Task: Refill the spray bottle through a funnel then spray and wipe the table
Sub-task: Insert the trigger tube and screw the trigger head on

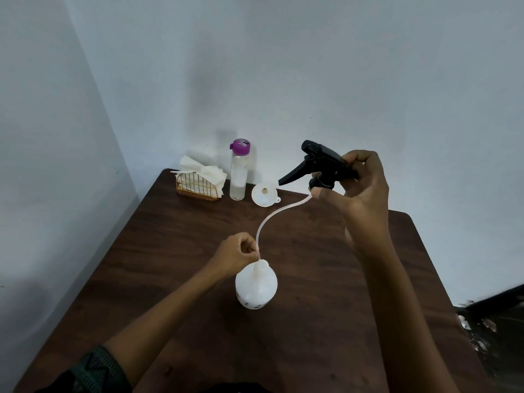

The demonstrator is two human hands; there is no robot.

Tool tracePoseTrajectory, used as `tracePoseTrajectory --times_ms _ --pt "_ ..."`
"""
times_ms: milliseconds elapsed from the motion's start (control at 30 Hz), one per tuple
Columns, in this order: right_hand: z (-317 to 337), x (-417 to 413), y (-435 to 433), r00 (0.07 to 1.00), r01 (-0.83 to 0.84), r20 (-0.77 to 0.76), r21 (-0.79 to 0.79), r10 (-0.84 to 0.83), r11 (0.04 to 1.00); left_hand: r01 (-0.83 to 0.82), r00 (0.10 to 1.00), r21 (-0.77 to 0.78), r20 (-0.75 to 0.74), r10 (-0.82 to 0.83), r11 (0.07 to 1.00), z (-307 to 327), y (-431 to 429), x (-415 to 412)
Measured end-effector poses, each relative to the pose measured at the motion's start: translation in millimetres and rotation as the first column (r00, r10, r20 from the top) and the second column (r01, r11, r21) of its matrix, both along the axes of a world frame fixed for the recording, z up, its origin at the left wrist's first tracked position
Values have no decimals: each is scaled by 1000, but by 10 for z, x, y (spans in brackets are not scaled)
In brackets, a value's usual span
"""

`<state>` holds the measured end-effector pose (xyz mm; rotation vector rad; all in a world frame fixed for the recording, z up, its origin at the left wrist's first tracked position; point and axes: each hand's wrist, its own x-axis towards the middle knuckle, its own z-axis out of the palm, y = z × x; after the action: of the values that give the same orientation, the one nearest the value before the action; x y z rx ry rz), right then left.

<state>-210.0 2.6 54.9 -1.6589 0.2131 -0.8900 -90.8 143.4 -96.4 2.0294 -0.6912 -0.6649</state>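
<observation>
A white spray bottle (256, 287) stands uncapped in the middle of the dark wooden table (312, 321). My right hand (360, 188) holds the black trigger head (317, 164) up in the air, right of and above the bottle. Its pale dip tube (272, 218) curves down to the bottle's neck. My left hand (236, 252) pinches the tube's lower end just above the bottle's mouth. A white funnel (264, 195) lies on the table at the back. Beside the funnel stands a clear bottle with a purple cap (238, 171), partly filled with clear liquid.
A gold wire holder with white paper napkins (200, 181) sits at the table's back left corner. Pale walls close in behind and to the left. A dark object (499, 321) lies beyond the table's right edge.
</observation>
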Motion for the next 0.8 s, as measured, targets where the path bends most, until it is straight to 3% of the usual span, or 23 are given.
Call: tracePoseTrajectory --times_ms 200,367,600,800 --pt "2 -49 32 998 -50 -24 22 51 998 68 997 -20 42 -67 997 -80 65 -60" --pt "9 -116 44 994 -100 -30 21 101 995 34 999 -72 18 -32 997 -131 81 -91" --pt "-37 -158 61 989 -123 -64 134 133 983 -40 989 -271 -147 0 962 -107 111 -149" --pt "-21 -193 79 981 -161 -81 150 174 976 -140 990 -345 -75 121 928 -46 69 -141"
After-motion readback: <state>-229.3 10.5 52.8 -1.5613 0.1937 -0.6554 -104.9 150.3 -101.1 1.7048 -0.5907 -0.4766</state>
